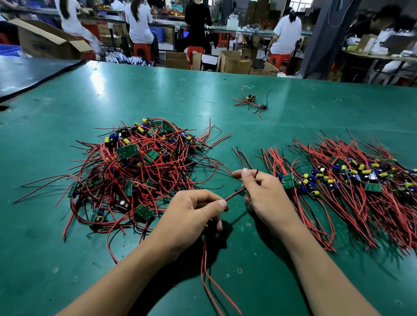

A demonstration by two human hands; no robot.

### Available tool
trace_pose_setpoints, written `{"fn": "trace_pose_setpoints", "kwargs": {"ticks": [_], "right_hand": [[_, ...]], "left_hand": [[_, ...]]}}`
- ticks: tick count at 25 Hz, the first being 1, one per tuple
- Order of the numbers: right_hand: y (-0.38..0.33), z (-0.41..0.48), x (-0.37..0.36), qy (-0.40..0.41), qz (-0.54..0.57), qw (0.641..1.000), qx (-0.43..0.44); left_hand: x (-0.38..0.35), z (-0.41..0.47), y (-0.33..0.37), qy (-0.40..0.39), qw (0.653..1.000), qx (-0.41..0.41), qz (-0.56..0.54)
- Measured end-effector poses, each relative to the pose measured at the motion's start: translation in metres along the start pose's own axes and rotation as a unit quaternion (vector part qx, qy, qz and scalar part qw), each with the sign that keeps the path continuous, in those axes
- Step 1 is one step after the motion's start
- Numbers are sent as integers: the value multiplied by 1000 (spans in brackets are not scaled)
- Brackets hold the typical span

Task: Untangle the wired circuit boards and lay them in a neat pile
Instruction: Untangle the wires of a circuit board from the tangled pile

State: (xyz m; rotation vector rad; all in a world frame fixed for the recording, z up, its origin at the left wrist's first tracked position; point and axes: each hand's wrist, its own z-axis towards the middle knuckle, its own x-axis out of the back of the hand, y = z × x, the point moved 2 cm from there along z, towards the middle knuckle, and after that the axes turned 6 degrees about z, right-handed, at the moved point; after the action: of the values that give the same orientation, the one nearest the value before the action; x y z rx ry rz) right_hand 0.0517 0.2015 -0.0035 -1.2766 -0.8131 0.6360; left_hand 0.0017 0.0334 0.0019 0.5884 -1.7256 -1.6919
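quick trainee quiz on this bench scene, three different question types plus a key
1. True or false: the tangled heap lies left of the neat pile.
2. What stretches between the left hand and the right hand? A. a red wire; B. a blue rope; C. a steel chain.
3. Fill in: the table top is ___ in colour.
Key: 1 true; 2 A; 3 green.

On my counter (52,258) the tangled heap (139,168) lies left, the laid-out pile (360,187) right. Between them, near me, my left grip (187,217) and right grip (265,197) hold one board's wires (234,195). A small cluster (251,103) lies far behind.
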Motion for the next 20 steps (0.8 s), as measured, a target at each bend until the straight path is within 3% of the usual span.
{"fn": "trace_pose_setpoints", "kwargs": {"ticks": [4,8,10,12,14,17,19,20], "right_hand": [[-6,-1,-8,24,127,991,-29],[-10,-2,-7,-36,337,931,-137],[-9,-1,-3,-62,355,921,-151],[-4,1,3,-47,250,959,-121],[-1,1,6,8,35,999,-28],[3,0,7,78,-186,975,96],[4,-1,7,87,-214,966,119],[4,0,7,87,-176,975,105]], "left_hand": [[0,0,0,6,1000,8,-12],[2,-1,0,2,1000,12,-12],[3,-1,-1,0,1000,13,-4],[4,0,-1,-1,1000,12,8],[3,0,-2,-3,999,3,41],[0,0,-3,-3,995,-14,97],[0,0,-3,0,994,-17,112],[0,0,-3,2,994,-17,112]]}}
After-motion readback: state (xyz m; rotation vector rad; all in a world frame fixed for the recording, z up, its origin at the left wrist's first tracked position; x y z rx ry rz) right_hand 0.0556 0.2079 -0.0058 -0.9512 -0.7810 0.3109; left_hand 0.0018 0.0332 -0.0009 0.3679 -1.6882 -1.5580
